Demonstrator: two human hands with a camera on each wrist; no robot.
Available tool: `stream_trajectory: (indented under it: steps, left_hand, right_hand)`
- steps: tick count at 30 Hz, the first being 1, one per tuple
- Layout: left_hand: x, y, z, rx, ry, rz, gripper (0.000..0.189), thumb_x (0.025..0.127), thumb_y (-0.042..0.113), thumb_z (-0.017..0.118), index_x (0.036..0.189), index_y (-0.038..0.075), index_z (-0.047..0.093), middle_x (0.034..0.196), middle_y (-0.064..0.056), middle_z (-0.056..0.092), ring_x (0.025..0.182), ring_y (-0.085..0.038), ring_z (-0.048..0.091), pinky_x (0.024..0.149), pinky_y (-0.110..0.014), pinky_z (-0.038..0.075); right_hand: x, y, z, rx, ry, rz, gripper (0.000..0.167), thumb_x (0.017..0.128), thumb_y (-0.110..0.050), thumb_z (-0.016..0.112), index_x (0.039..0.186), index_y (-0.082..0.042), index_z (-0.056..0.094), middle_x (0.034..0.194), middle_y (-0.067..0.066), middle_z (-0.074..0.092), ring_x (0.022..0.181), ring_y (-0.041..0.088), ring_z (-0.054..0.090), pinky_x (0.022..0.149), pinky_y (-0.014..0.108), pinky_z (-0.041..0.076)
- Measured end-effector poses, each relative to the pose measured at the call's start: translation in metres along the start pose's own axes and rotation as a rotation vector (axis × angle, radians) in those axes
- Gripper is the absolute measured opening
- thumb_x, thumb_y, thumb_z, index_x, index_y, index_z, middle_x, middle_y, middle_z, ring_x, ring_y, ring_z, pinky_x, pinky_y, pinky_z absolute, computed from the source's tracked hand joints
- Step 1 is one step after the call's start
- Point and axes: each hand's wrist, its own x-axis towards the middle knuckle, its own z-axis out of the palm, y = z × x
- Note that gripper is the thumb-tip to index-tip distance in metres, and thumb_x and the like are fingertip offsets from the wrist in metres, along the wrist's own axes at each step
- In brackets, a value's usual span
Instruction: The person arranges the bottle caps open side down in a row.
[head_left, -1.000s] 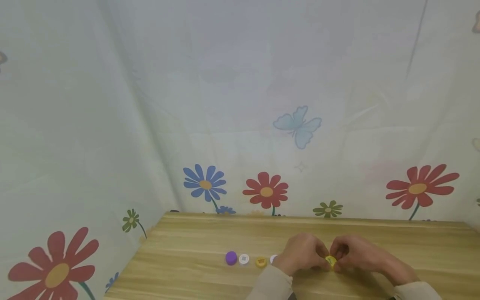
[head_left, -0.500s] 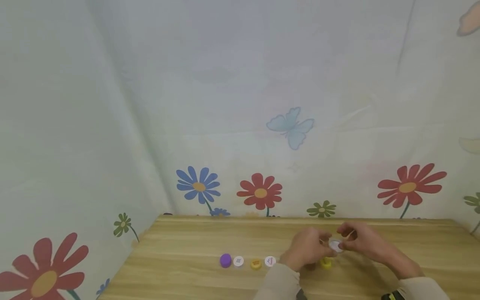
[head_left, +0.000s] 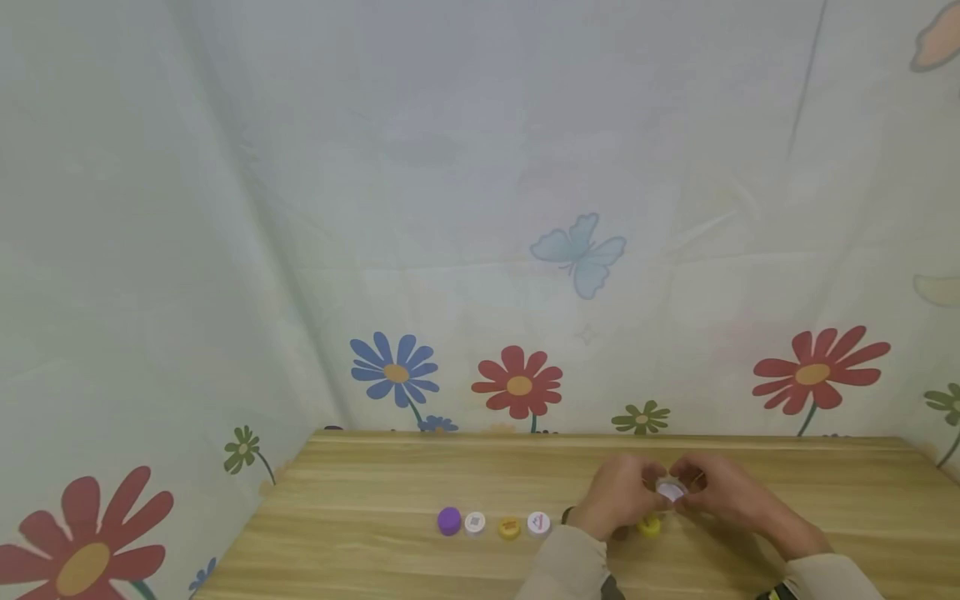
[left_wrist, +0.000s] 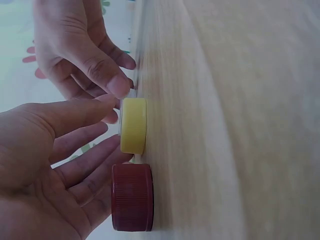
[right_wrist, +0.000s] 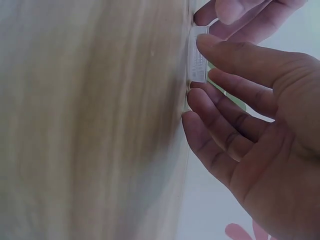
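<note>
In the head view a small white bottle cap (head_left: 670,490) is between my two hands, near the tabletop. My left hand (head_left: 617,497) holds its left edge with thumb and fingers. My right hand (head_left: 726,497) pinches its right edge. The right wrist view shows this cap (right_wrist: 198,55) side-on, ribbed and translucent, with the right thumb on it. A yellow bottle cap (head_left: 649,526) sits on the table just in front of it, beside the left hand. The left wrist view shows a dark red cap (left_wrist: 132,197) near the yellow one; in the head view the left hand hides it.
Left of my hands several caps lie in a row on the wooden table (head_left: 360,475): a purple one (head_left: 449,521), a white one with a square mark (head_left: 475,523), an orange-yellow one (head_left: 509,527) and a white printed one (head_left: 538,523). A flowered cloth (head_left: 450,208) hangs behind.
Both hands let go of the yellow cap and moved slightly farther back, onto the white cap. Over the last half second, the right fingers have come in closer around it.
</note>
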Motion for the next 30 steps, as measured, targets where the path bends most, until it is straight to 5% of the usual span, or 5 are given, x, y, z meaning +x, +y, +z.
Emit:
stream_trajectory:
  steps: [6,16,24,30]
  left_hand:
    - [0.0,-0.004,-0.001,-0.04,0.001,0.037,0.03,0.082,0.011,0.091,0.111,0.012,0.082,0.101,0.008,0.078,0.084,0.003,0.063,0.077,-0.014,0.048]
    - [-0.001,-0.008,-0.005,-0.244,0.092,-0.015,0.007,0.089,0.009,0.086,0.095,0.011,0.083,0.083,0.01,0.075,0.071,0.004,0.06,0.067,-0.016,0.05]
    - [0.0,-0.008,-0.005,-0.221,0.114,0.01,0.007,0.091,0.014,0.086,0.095,0.01,0.082,0.082,0.011,0.075,0.072,0.005,0.06,0.068,-0.015,0.049]
    - [-0.002,-0.007,-0.007,-0.246,0.098,0.057,0.028,0.09,0.008,0.085,0.116,0.014,0.079,0.089,0.008,0.078,0.074,0.005,0.063,0.069,-0.015,0.051]
  right_hand:
    - [0.0,-0.004,-0.002,0.025,-0.014,0.02,0.025,0.086,-0.003,0.083,0.106,0.005,0.07,0.096,0.004,0.07,0.086,0.017,0.064,0.073,0.031,0.056]
    - [0.0,-0.022,-0.016,0.14,-0.04,0.217,0.019,0.104,-0.024,0.071,0.109,-0.005,0.073,0.102,0.005,0.07,0.089,0.022,0.063,0.07,0.036,0.057]
    - [-0.004,-0.021,-0.021,0.116,-0.028,0.069,0.01,0.102,-0.018,0.073,0.103,-0.007,0.073,0.101,0.0,0.073,0.093,0.013,0.066,0.078,0.029,0.055]
    - [-0.004,-0.021,-0.023,0.197,-0.051,0.081,0.011,0.103,-0.011,0.068,0.107,-0.001,0.07,0.096,0.005,0.071,0.083,0.013,0.064,0.071,0.03,0.055]
